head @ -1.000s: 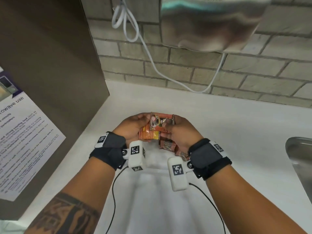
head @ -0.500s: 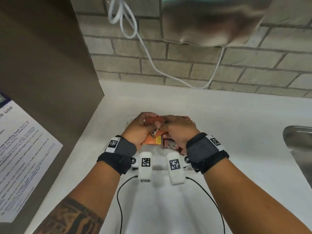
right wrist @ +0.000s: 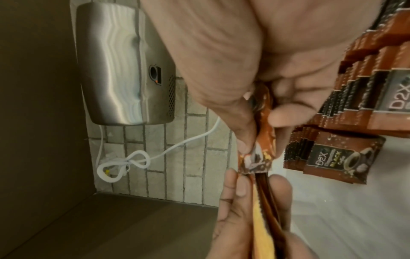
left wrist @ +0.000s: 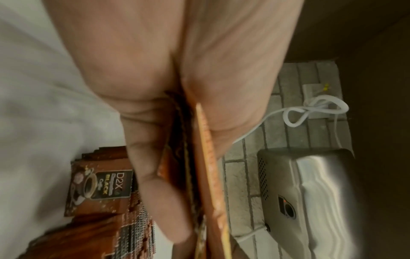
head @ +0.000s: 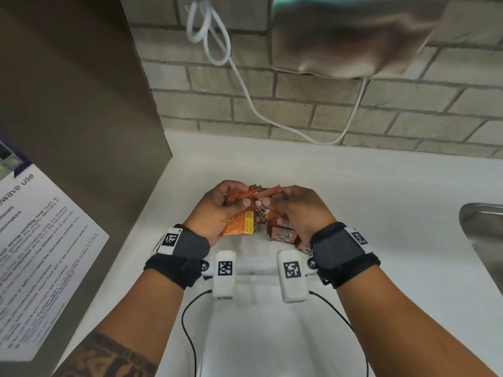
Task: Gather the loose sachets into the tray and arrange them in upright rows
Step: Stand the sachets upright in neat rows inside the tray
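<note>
My left hand (head: pixel 217 210) grips a stack of orange and brown sachets (head: pixel 241 223) over the far end of the white tray (head: pixel 255 336). In the left wrist view the stack (left wrist: pixel 206 175) is pinched edge-on between thumb and fingers. My right hand (head: pixel 296 210) pinches the top of the same bundle (right wrist: pixel 259 157) from the other side. More brown coffee sachets (head: pixel 283 234) lie in the tray beneath my right hand, labels up (right wrist: pixel 337 157). One lies flat beside my left thumb (left wrist: pixel 99 182).
A steel hand dryer (head: pixel 353 36) hangs on the brick wall with a white cable (head: pixel 217 50) looped beside it. A brown cabinet side (head: pixel 68 104) with a notice sheet (head: pixel 35 254) stands left. A metal sink rim (head: pixel 481 227) is at right.
Both hands have drawn closer together around the bundle and turned it from face-up toward edge-on. The view has tilted slightly upward.
</note>
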Action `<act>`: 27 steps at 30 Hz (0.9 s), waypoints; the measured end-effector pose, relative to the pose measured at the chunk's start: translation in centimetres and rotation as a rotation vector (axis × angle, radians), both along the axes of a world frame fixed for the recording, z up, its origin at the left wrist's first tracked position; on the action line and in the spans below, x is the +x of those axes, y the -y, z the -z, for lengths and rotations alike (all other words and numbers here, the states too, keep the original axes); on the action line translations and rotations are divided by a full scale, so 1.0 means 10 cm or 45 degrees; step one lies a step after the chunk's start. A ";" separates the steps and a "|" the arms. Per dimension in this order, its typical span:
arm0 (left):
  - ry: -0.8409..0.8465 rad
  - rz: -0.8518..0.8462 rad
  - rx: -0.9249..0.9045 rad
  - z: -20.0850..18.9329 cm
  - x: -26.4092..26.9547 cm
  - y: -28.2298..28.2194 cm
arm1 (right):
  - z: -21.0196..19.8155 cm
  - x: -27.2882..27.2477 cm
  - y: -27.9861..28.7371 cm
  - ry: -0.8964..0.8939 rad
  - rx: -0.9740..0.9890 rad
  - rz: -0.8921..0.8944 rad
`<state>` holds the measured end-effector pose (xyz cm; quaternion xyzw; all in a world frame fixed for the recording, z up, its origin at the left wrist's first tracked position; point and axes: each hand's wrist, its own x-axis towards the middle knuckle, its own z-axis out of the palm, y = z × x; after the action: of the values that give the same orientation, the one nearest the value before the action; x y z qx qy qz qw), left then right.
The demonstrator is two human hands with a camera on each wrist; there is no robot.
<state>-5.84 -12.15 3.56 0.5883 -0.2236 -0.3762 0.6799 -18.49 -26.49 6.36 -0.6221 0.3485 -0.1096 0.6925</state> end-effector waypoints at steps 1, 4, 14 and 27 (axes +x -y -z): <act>0.041 -0.026 0.002 0.00 0.00 0.00 | 0.02 -0.01 -0.01 0.015 -0.013 0.040; 0.106 -0.108 0.006 -0.01 0.01 -0.02 | 0.02 -0.04 0.01 0.157 0.034 0.129; 0.242 -0.428 -0.039 -0.08 -0.08 0.07 | -0.02 -0.14 -0.11 0.305 0.460 0.096; 0.170 -0.550 -0.023 -0.05 -0.08 0.14 | -0.16 -0.25 -0.06 0.147 -0.108 -0.079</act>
<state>-6.60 -13.50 4.04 0.6400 -0.1402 -0.1802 0.7337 -20.97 -25.88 7.95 -0.6540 0.2837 -0.1384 0.6875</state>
